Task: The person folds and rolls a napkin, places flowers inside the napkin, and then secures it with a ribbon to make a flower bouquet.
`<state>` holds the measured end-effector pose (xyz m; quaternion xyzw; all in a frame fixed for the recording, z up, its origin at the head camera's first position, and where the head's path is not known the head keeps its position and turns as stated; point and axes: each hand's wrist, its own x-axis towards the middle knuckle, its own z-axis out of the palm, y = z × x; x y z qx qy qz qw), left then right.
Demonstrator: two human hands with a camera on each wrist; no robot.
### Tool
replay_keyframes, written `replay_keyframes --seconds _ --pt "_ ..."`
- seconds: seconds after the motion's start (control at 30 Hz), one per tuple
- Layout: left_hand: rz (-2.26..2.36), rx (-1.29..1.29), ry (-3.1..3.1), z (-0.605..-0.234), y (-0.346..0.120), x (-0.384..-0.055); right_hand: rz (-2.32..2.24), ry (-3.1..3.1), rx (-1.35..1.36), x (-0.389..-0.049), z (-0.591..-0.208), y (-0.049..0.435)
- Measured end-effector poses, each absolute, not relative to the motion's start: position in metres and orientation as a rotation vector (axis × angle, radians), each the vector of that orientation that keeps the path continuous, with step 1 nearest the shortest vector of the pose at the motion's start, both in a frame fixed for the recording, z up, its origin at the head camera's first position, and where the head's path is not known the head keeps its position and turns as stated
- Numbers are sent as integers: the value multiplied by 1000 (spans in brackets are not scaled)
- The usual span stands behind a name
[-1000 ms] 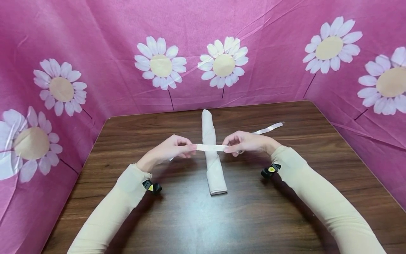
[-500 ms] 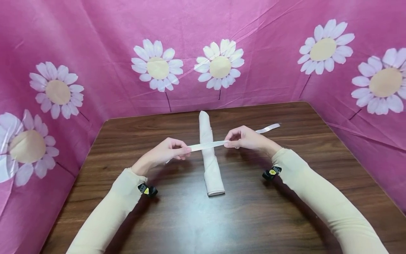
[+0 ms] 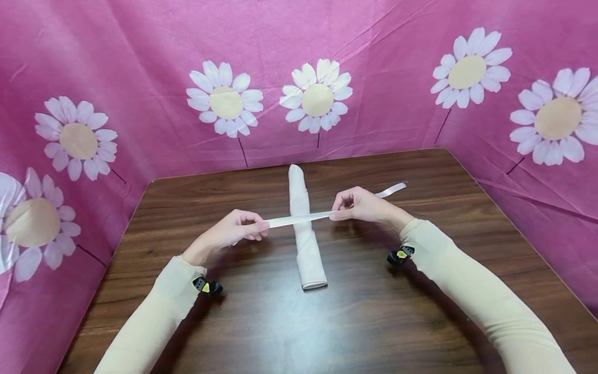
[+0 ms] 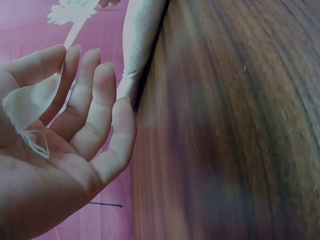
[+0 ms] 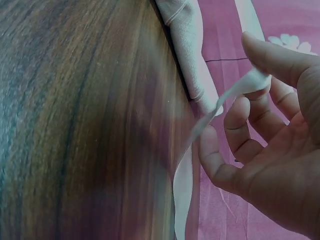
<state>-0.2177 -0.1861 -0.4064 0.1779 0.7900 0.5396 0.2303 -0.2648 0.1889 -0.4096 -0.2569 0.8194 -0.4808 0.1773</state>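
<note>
A white ribbon stretches between my two hands, passing over a rolled off-white cloth that lies lengthwise on the table. My left hand pinches the ribbon between thumb and forefinger, left of the roll. A short frayed ribbon end hangs over that palm in the left wrist view. On the other side, my right hand pinches the ribbon between thumb and fingers. From there a longer ribbon tail trails down to the table. Whether the ribbon touches the roll's top I cannot tell.
The dark wood-grain table carries the roll near its middle. A pink cloth backdrop printed with white daisies stands close behind the table and along both sides. Black wrist cameras sit at both cuffs.
My left hand has moved left and slightly toward me, with the ribbon sliding out longer between the hands. The right hand has shifted little. The whole head view has drifted slightly.
</note>
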Motion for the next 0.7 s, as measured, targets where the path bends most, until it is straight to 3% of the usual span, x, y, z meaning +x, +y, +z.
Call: replay_keyframes --seconds 0.7 --pt "1516 342 2212 -405 -232 -222 -1162 2345 -731 -266 -404 217"
